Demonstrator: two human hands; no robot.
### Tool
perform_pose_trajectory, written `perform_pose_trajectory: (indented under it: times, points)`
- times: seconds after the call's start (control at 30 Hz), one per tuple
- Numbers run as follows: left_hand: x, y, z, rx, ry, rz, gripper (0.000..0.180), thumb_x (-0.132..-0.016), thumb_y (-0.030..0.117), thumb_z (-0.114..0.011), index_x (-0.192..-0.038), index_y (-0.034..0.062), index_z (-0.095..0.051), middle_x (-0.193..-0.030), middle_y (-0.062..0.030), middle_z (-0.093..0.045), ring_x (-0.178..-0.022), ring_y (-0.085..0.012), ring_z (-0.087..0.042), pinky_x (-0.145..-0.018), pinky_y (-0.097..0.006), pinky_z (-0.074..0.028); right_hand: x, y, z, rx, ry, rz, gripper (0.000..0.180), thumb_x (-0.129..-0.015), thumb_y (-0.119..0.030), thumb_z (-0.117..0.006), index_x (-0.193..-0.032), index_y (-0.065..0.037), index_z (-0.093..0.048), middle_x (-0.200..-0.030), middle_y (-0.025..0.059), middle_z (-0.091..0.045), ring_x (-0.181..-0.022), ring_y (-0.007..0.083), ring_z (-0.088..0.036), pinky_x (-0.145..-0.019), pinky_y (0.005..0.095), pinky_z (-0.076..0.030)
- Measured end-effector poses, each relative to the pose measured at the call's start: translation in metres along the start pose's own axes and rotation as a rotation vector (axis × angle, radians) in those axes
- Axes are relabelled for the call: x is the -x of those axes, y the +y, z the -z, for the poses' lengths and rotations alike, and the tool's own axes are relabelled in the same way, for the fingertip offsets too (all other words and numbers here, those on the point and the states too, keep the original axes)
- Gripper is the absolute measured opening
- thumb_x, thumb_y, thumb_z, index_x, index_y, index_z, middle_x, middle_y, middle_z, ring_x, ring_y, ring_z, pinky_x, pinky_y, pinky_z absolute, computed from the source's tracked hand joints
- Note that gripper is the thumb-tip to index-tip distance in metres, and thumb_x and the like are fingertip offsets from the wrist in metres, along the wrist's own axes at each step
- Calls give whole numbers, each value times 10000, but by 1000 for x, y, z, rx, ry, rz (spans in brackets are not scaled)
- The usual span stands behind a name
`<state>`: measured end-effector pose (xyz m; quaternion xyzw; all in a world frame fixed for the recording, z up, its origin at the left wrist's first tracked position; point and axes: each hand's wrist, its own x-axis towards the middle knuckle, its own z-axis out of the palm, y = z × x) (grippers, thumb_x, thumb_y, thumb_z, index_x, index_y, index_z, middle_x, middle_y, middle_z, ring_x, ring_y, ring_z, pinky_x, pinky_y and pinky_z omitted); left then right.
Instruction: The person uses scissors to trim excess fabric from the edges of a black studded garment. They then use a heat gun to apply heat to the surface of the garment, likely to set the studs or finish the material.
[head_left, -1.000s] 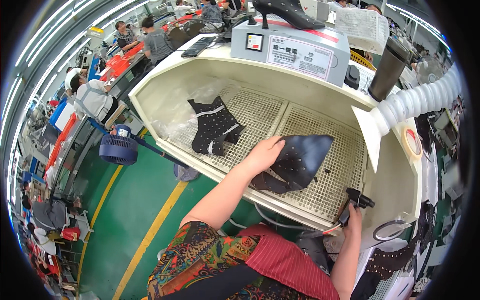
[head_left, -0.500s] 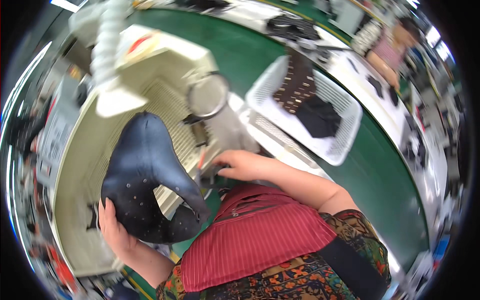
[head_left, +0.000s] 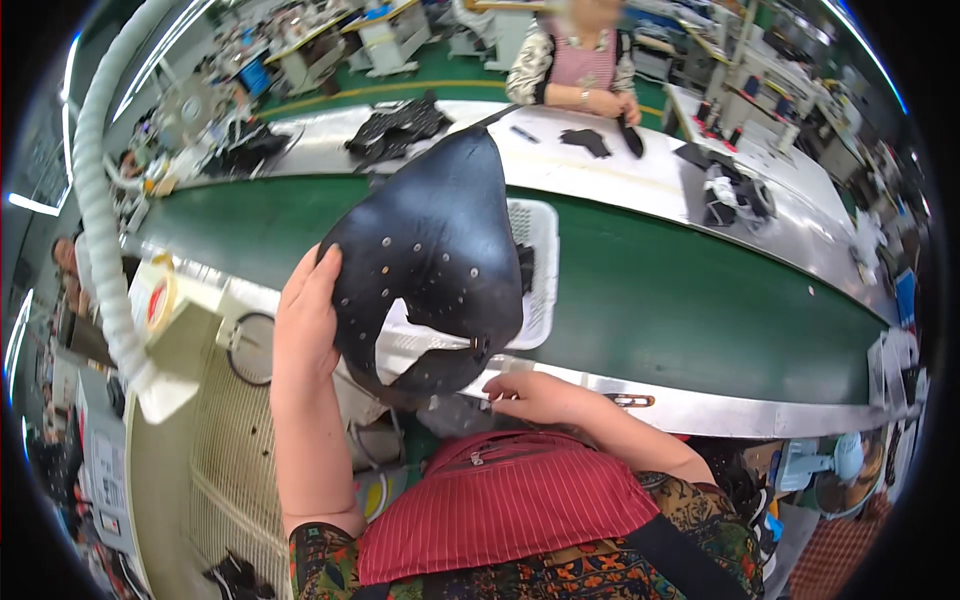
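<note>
My left hand [head_left: 308, 310] grips the left edge of a black leather shoe upper [head_left: 450, 230] and holds it up over the work counter. The upper is smooth and shiny, with small metal eyelets and a curved cut-out near its lower end. My right hand [head_left: 535, 397] is low by my waist, just below the upper's bottom edge, with its fingers curled in. A blurred dark grey piece [head_left: 452, 415] lies at its fingertips; what exactly those fingers hold is too hidden to name.
A white plastic basket [head_left: 541, 270] stands on a green conveyor belt [head_left: 680, 280], partly behind the upper. To my left are a cream slatted booth [head_left: 165, 470] and a white ribbed hose [head_left: 95, 200]. Across the belt, a co-worker [head_left: 580, 70] handles dark pieces at a white table [head_left: 660, 170].
My left hand has raised the upper from over the cream booth to the right, in front of the belt. My view has swung right, and my right hand stays low near my waist.
</note>
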<state>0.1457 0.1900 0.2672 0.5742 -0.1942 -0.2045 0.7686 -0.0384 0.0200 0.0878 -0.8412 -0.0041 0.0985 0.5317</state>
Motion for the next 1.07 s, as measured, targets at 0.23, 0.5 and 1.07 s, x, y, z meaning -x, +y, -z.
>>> perform_pose_trajectory:
  times: [0.23,0.5,1.07]
  points:
    - [-106,-69,-87,-348,-122,-8,383,-957,218,-490,-1254,-23,-500,-1134,-143,-603,-1013,-183,-568,-897,-293,-427,53,12,16,24,161,-113,383,-876,-212,-562,-1194,2,-557,-1081,201,-638,-978,312,-629,-864,371,-486]
    - [-68,-160,-76,-484,-312,-63,653,-919,182,-564,-1446,8,-220,-1399,-283,-374,-1288,-340,-420,-1031,-377,-366,57,66,16,-330,502,-235,430,-888,-215,-577,-1248,8,-508,-1116,162,-638,-984,236,-630,-848,324,-491]
    - [296,-246,180,-937,450,598,326,-932,191,-534,-1232,67,-559,-1130,-147,-648,-1029,-292,-627,-884,-357,-482,-144,91,-18,-615,715,-317,438,-845,-98,-463,-1263,-86,-332,-1148,146,-468,-910,250,-572,-580,358,-572]
